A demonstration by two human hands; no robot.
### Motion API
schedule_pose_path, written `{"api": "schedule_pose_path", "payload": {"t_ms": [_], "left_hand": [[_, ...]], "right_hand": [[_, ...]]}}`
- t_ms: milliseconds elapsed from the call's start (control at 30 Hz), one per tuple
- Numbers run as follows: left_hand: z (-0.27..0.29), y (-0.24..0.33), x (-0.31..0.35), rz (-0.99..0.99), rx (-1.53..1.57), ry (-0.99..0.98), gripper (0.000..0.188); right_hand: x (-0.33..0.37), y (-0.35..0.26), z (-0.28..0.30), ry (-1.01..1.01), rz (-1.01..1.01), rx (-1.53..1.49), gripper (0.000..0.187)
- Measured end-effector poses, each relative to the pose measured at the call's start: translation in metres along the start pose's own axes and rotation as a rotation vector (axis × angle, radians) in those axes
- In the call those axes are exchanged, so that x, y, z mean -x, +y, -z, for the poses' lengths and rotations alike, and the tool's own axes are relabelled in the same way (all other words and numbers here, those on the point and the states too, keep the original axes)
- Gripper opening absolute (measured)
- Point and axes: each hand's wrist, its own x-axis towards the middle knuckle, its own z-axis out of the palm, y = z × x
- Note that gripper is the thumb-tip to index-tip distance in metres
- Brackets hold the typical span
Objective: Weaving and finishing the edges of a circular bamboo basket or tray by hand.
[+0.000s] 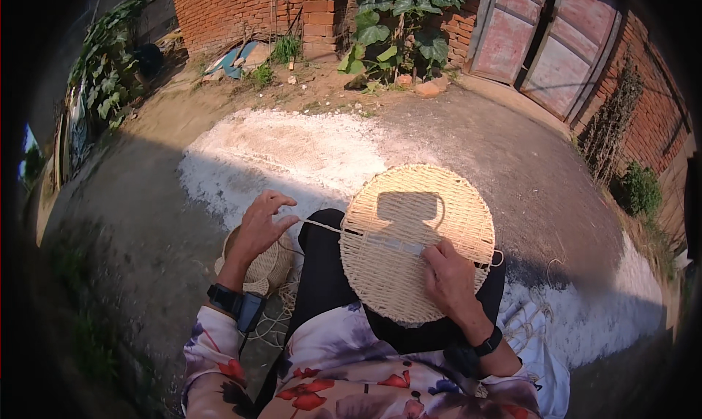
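Observation:
A round woven disc (409, 295) of straw-coloured cord rests across my knees. A dark gap crosses its middle, and a pale flat strip (398, 245) lies along it. My right hand (447, 276) is over the disc's right half, fingers closed on the right end of this strip. From the disc's left edge a light cord (320, 224) runs out to my left thumb. My left hand (263, 225) is raised left of the disc, thumb and fingers apart. A small cord loop (498, 258) sticks out at the right edge.
A round woven basket (276, 265) stands below my left hand, with loose cord (274, 324) beside it. A white sack (537, 346) with cord lies by my right knee. Ahead are white-dusted ground (292, 145), a leafy plant (398, 31), a brick wall (234, 9) and a double metal door (541, 42).

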Motion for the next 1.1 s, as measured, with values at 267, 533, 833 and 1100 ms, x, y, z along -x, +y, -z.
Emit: {"api": "schedule_pose_path", "payload": {"t_ms": [267, 533, 833, 1100], "left_hand": [[-0.027, 0.069, 0.005, -0.061, 0.186, -0.046, 0.018], [-0.042, 0.037, -0.001, 0.178, 0.531, -0.176, 0.01], [-0.072, 0.044, -0.002, 0.002, 0.431, -0.059, 0.008], [-0.083, 0.063, 0.017, -0.002, 0.36, 0.138, 0.018]], "right_hand": [[-0.034, -0.021, -0.03, -0.049, 0.112, 0.001, 0.024], [-0.032, -0.017, -0.036, -0.01, 0.11, -0.095, 0.021], [-0.031, -0.018, -0.034, -0.016, 0.039, -0.21, 0.021], [-0.049, -0.03, -0.042, -0.015, 0.117, -0.15, 0.023]]}}
